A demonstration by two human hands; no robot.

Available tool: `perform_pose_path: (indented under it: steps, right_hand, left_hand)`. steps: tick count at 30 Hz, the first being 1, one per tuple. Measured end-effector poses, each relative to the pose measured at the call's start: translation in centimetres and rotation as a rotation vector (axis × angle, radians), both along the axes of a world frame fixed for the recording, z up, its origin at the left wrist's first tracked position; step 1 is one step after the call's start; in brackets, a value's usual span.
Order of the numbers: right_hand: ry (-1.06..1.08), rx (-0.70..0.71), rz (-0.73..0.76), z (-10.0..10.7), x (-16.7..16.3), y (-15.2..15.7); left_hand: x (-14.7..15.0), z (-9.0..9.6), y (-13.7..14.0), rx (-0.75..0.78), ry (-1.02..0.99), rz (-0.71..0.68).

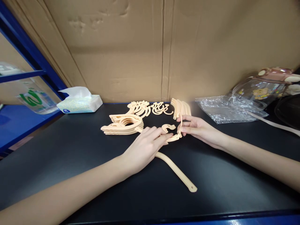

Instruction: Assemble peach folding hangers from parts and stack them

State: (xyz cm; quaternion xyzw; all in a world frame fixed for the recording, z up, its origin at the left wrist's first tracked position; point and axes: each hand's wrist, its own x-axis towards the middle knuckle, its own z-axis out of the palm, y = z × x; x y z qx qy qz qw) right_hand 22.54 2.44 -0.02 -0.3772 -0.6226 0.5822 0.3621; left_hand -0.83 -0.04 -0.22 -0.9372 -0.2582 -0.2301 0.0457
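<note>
My left hand (146,145) is closed on a beige plastic hanger arm (173,138), whose near-side end shows past my fingertips. Between the thumb and fingers of my right hand (195,127) is a thin curved hanger hook (181,123), held upright. Its lower end meets the end of the arm; whether the two are locked together I cannot tell. Just behind lies a short curved beige piece (168,127). A loose long hanger arm (178,171) with a hole in its end lies in front of my left hand, which hides its other end.
A stack of folded beige hangers (122,128) sits left of my hands. Loose hooks (159,108) and piled arms (181,107) lie along the back. A tissue pack (81,103) stands back left, a clear plastic bag (225,109) back right, on the black table (70,175).
</note>
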Motion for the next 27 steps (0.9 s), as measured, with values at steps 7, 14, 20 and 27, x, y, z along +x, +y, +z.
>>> perform_pose_path:
  steps: [7,14,20,27]
  right_hand:
    - [-0.024,0.037,0.014,0.08,-0.19,-0.05]
    - [-0.034,0.049,0.004,-0.29,-0.15,0.09]
    - [-0.059,0.06,-0.028,-0.07,-0.33,-0.12]
    - [-0.063,0.086,-0.054,-0.07,-0.54,-0.49]
  left_hand:
    - [-0.19,0.07,-0.08,-0.011,0.05,0.012]
    - [-0.08,0.07,-0.13,-0.01,0.094,0.022]
    - [0.09,0.12,-0.24,0.035,0.149,0.047]
    - [0.09,0.24,-0.2,0.081,0.172,0.061]
